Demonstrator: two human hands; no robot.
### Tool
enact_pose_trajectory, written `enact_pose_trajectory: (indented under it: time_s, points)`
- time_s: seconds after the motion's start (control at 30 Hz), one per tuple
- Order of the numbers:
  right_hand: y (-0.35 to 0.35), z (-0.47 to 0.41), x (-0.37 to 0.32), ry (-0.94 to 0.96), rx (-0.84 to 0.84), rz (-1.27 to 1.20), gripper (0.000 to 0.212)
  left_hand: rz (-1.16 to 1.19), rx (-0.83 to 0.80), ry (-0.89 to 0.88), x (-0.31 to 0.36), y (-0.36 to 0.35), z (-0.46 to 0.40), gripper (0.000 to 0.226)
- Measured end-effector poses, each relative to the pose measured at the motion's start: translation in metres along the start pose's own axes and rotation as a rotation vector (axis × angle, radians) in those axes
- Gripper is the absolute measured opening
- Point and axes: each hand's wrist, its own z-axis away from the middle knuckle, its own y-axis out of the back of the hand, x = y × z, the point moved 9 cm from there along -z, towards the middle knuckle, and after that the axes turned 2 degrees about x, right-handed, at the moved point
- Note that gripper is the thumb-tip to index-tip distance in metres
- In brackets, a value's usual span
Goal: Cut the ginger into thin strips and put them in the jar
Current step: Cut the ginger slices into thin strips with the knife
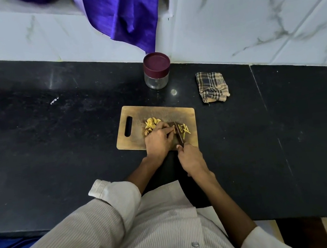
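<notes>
A checked cloth (212,86) lies crumpled on the black countertop (54,140) at about one o'clock. At twelve o'clock a purple fabric (122,13) drapes down the white marble-patterned wall tiles (248,15).

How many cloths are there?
2. A purple cloth hangs down the tiled wall above the jar. A checked cloth lies folded on the black counter, right of the jar. None looks hidden.

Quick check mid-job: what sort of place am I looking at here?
Most likely a home kitchen: a black stone counter against marble-look wall tiles, a wooden cutting board with ginger being cut, and a checked dishcloth nearby.
</notes>
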Motion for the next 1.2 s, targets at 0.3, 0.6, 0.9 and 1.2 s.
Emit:
enact_pose_trajectory:
  time_s: [0.3,0.6,0.9,1.2]
  points:
    - [-0.003,-0.009,0.003,0.012,0.035,0.062,0.032,-0.007,0.012,-0.021,0.002,0.002,-0.002,0.023]
    - [-0.012,-0.014,0.003,-0.054,0.045,0.17,0.035,-0.019,0.008,-0.045,-0.001,-0.003,-0.001,0.019]
    - [-0.012,-0.007,0.013,-0.076,0.005,0.153,0.035,-0.075,0.008,-0.034,0.006,-0.001,-0.003,0.021]
    - [-0.002,-0.012,0.001,-0.038,0.054,0.111,0.033,-0.058,-0.029,-0.039,0.006,-0.002,-0.001,0.022]
